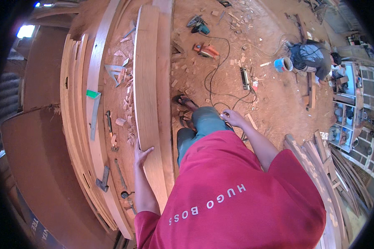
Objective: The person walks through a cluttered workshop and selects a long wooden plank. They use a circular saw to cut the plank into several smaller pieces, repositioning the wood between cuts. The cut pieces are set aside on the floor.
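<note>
A long, thick wooden plank runs lengthwise beside my legs, its smooth face up. My left hand grips its left edge, thumb on top and fingers down over the side. My right hand is beside my right knee, its fingers bent together near a dark power cord; whether anything is in them is hidden. Left of the plank lie a hammer, a metal rod-like tool and a metal set square. A green-ended try square rests on another board.
Long boards stand at the left. On the floor ahead are an orange power planer, a teal power saw and scattered wood offcuts. A person crouches at the far right beside a blue bucket. Timber is stacked at the right.
</note>
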Demonstrator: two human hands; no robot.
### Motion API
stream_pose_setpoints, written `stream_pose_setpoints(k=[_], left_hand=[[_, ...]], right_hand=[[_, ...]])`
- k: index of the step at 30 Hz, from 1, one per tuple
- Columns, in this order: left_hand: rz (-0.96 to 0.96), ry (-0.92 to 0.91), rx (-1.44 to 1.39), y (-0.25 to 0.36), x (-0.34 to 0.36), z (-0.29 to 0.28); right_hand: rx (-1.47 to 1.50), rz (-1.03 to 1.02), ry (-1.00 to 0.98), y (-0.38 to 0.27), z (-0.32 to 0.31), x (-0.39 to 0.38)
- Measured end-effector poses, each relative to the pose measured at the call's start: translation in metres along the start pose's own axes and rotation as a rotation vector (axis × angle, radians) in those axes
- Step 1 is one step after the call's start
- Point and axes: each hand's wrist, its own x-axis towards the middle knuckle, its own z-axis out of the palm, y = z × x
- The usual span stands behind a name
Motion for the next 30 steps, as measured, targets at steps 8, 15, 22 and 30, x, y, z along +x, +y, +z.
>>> stream_pose_setpoints(k=[8, 15, 22, 30], left_hand=[[-0.083, 0.038, 0.056, -0.002, 0.001, -0.008], [-0.122, 0.02, -0.018, -0.012, 0.008, -0.009], [-0.043, 0.069, -0.039, -0.004, 0.004, 0.003], [-0.27, 0.072, -0.069, 0.01, 0.013, 0.003]], right_hand=[[0.098, -0.045, -0.072, 0.003, 0.034, -0.043], [0.441, -0.072, 0.265, -0.001, -0.049, -0.004], [-0.07, 0.011, 0.313, -0.027, -0.078, 0.026], [-0.188, -0.021, 0.108, 0.014, -0.106, 0.059]])
